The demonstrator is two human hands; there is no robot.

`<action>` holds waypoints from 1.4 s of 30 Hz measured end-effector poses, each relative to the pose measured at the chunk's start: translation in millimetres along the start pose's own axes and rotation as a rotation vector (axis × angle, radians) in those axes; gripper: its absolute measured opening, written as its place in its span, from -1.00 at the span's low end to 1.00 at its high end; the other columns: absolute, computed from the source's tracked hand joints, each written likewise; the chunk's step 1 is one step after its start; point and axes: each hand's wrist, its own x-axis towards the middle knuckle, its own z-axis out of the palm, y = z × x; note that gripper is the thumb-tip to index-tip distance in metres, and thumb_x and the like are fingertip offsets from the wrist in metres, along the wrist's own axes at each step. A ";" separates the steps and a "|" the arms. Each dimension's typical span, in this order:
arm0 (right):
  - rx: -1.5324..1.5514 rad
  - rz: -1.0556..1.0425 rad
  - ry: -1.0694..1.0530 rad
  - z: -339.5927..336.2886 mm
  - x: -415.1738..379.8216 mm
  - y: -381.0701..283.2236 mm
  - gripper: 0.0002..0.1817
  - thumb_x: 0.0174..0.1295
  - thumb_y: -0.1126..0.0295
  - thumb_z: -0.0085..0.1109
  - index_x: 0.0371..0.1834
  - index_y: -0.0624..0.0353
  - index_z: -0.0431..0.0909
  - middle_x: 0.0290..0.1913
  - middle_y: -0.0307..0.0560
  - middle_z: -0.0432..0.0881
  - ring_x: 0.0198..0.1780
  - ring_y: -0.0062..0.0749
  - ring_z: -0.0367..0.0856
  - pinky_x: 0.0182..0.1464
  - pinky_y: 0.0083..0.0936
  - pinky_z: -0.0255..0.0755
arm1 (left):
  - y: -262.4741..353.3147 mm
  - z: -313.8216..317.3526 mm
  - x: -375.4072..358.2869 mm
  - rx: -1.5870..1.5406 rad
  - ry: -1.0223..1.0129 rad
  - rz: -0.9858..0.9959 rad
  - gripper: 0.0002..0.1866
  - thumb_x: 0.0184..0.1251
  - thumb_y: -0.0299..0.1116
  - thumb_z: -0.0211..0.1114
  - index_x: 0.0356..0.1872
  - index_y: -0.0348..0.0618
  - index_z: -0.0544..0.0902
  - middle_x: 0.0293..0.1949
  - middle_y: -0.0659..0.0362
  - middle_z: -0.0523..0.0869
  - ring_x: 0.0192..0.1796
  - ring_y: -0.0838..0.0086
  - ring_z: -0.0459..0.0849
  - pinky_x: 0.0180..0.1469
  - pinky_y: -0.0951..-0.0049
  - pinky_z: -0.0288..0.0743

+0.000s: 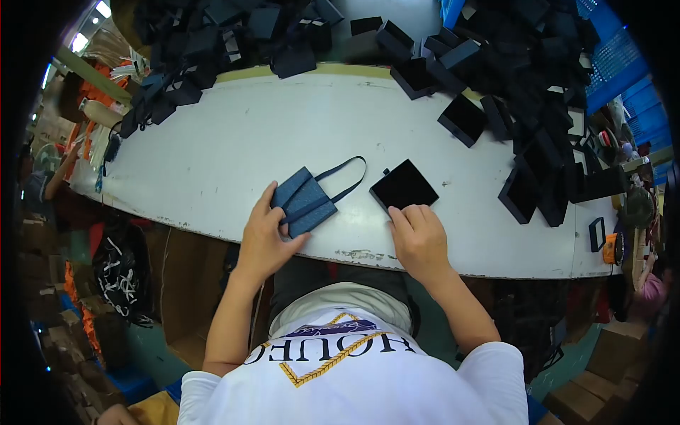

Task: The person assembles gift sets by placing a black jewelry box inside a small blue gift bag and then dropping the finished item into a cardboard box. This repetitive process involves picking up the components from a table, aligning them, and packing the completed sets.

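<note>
A small dark blue bag (304, 200) with a ribbon handle lies on the white table, its handle looping toward the right. My left hand (268, 234) holds the bag by its left and lower edges, fingers on one side and thumb at the bottom corner. To the right of the bag is a black open box tray (405, 185) with a small tab at its upper left. The fingertips of my right hand (419, 237) rest together on the tray's lower edge. The two objects lie apart.
Many dark boxes (542, 152) are heaped along the right, and piled dark bags (294, 60) line the back. Blue crates (616, 71) stand at the far right. The white table's (212, 142) front edge runs before my body. Parts of other people show at both sides.
</note>
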 end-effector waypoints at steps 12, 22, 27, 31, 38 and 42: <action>-0.456 -0.667 -0.531 -38.3 100.4 47.2 -0.26 0.38 0.43 0.19 0.60 -0.49 0.31 0.77 -0.17 0.00 0.62 -0.12 0.27 0.56 -0.08 0.29 | -8.3 -28.2 14.1 -0.069 -0.236 -0.062 -0.59 -0.08 -0.40 0.64 -0.60 -0.30 0.47 0.61 -0.10 0.35 0.01 0.16 0.75 -0.03 0.32 0.61; -0.257 -0.714 -0.875 -38.4 94.6 37.1 -0.09 0.23 0.45 0.35 0.67 -0.11 0.14 0.68 -0.05 0.21 0.54 -0.19 0.36 0.46 -0.19 0.38 | -15.9 -24.5 11.7 -0.144 -0.200 -0.036 -0.59 -0.07 -0.40 0.65 -0.59 -0.31 0.48 0.61 -0.08 0.35 -0.03 0.21 0.75 -0.09 0.34 0.61; -0.183 -0.649 -0.751 -40.4 100.0 32.8 -0.04 -0.08 0.51 0.47 0.56 0.01 0.38 0.41 0.08 0.41 0.38 0.02 0.50 0.40 -0.20 0.44 | -13.5 -25.2 10.5 -0.185 -0.189 -0.056 -0.52 -0.12 -0.43 0.65 -0.60 -0.24 0.36 0.62 -0.03 0.36 -0.01 0.26 0.70 -0.06 0.38 0.57; 0.145 -0.452 -0.820 -44.4 94.2 35.6 -0.01 -0.12 0.47 0.48 0.57 0.07 0.40 0.33 0.24 0.41 0.35 0.15 0.49 0.43 -0.14 0.42 | -19.0 -18.6 4.7 -0.231 -0.151 -0.031 -0.52 -0.12 -0.44 0.65 -0.59 -0.23 0.36 0.61 -0.01 0.37 -0.05 0.27 0.69 -0.05 0.38 0.57; 0.191 -0.079 -0.116 20.0 100.0 5.8 0.00 -0.09 0.38 0.51 0.55 0.31 0.32 0.38 0.24 0.40 0.39 0.19 0.37 0.42 -0.06 0.36 | -29.0 -6.2 3.6 -0.259 -0.056 0.046 -0.52 -0.14 -0.47 0.67 -0.58 -0.21 0.37 0.59 -0.06 0.38 -0.01 0.35 0.70 -0.10 0.41 0.57; 0.038 -0.025 -0.154 57.4 106.3 -3.1 0.05 -0.14 0.35 0.53 0.55 0.27 0.31 0.37 0.15 0.45 0.37 0.14 0.40 0.35 -0.07 0.38 | -23.3 -9.3 -0.9 -0.280 -0.075 -0.033 -0.54 -0.14 -0.48 0.68 -0.56 -0.23 0.41 0.57 -0.07 0.39 -0.07 0.36 0.67 -0.14 0.43 0.57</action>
